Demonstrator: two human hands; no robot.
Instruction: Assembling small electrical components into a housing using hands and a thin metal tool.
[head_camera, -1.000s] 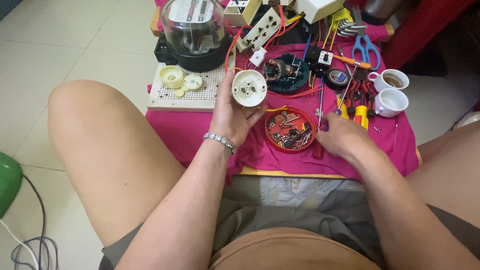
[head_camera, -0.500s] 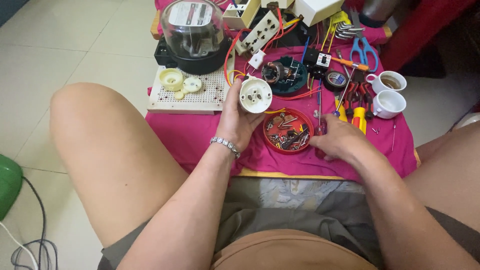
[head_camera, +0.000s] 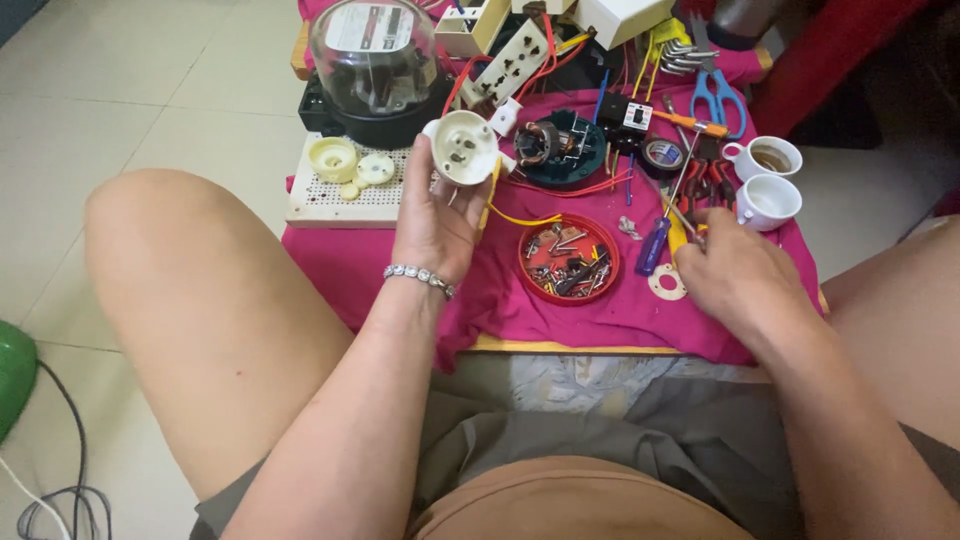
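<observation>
My left hand (head_camera: 436, 215) holds up a round cream plastic fitting (head_camera: 460, 147) with small metal contacts in its face; a yellow wire (head_camera: 510, 212) hangs from it. My right hand (head_camera: 737, 275) rests on the pink cloth (head_camera: 330, 260) at the right, fingers closed near the handles of a blue screwdriver (head_camera: 653, 243) and a yellow one; whether it grips one is hidden. Between the hands sits a red round lid (head_camera: 569, 259) full of screws and small metal parts. A pale flat ring (head_camera: 667, 284) lies beside the right hand.
A glass-domed electric meter (head_camera: 375, 65) stands at the back left, by a white perforated board (head_camera: 345, 190) with cream parts. A dark teal round device (head_camera: 558, 150), socket strips, tape roll, blue scissors (head_camera: 716, 95) and two white cups (head_camera: 765, 180) crowd the back. My bare knees flank the low table.
My left hand has held the cream fitting up throughout. My right hand has slid from beside the red lid to the right, toward the screwdrivers.
</observation>
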